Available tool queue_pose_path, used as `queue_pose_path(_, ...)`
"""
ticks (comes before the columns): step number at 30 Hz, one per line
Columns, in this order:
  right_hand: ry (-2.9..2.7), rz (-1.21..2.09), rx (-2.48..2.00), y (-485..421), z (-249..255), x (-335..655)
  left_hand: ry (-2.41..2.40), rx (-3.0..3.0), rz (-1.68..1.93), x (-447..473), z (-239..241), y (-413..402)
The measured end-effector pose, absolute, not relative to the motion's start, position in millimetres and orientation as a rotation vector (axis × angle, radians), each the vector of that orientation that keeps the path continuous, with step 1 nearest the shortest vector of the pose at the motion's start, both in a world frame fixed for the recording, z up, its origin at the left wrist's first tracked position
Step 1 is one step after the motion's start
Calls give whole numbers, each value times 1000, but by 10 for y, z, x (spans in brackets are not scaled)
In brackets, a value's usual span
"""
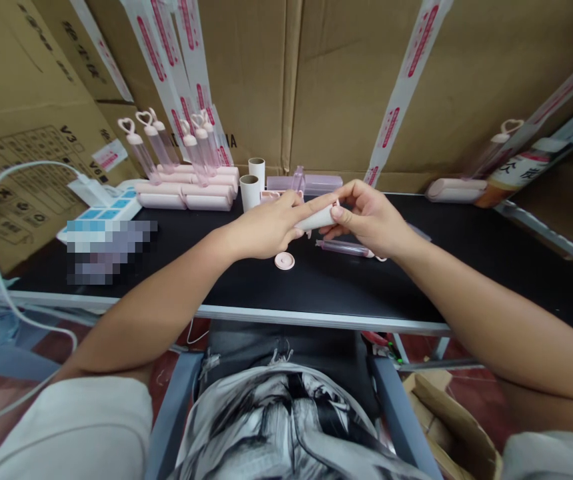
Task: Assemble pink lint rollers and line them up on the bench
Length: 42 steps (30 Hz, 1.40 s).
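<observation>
A white paper tube (pixel 316 219) is held between my two hands above the black table. My left hand (pixel 266 225) wraps round one end of it. The fingers of my right hand (pixel 371 219) close round the other end, where a bit of pink shows at the rim. Below the hands lies a round pink cap (pixel 285 261). A clear pinkish stick with a pink end (pixel 343 249) rests beneath my right hand. Behind my left hand stand two white paper tubes (pixel 250 193) on end, with their open tops showing.
Translucent pink cases (pixel 323 184) lie at the back. Finished-looking pink rolls (pixel 186 193) with heart-topped sticks stand at back left, another roll (pixel 456 190) at right beside a bottle (pixel 513 170). A power strip (pixel 103 212) with a white cable sits left. Cardboard (pixel 341 87) walls the back.
</observation>
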State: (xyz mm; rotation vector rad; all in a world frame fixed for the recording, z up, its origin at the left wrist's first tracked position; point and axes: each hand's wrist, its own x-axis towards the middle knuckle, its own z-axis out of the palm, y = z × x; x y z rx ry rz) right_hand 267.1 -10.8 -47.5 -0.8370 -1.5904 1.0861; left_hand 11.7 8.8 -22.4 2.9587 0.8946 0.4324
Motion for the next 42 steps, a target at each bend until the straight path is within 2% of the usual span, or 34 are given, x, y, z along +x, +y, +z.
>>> queue_pose_path(13,-1727,857,-801,-95,-489,2720,1050,2839,536,151,-242,95)
queue_pose_path(18,-1692,805,-848,-89,-465,2735,892,2730,697,124,-302,220)
queue_pose_path(22,-1777,652,-1004,-43,-367,2889,736,2381,896,152,-358,342)
queue_pose_path(27,-2428,579,-1541,31,-293,3054,745,1694,964,227,-280,256)
queue_pose_path(29,-2610,603,-1613,38,-292,3045,741,1532,988,244,-228,203)
queue_pose_path(33,-2635,646,-1485,-15,-258,3024,722,1409,969,254,-196,177)
queue_pose_path(37,-2381,880,-1188,-122,-187,3042,657,1444,955,239,-263,237)
queue_pose_path(42,-2253,857,-846,-230,-187,2946,590,1434,955,233,-307,263)
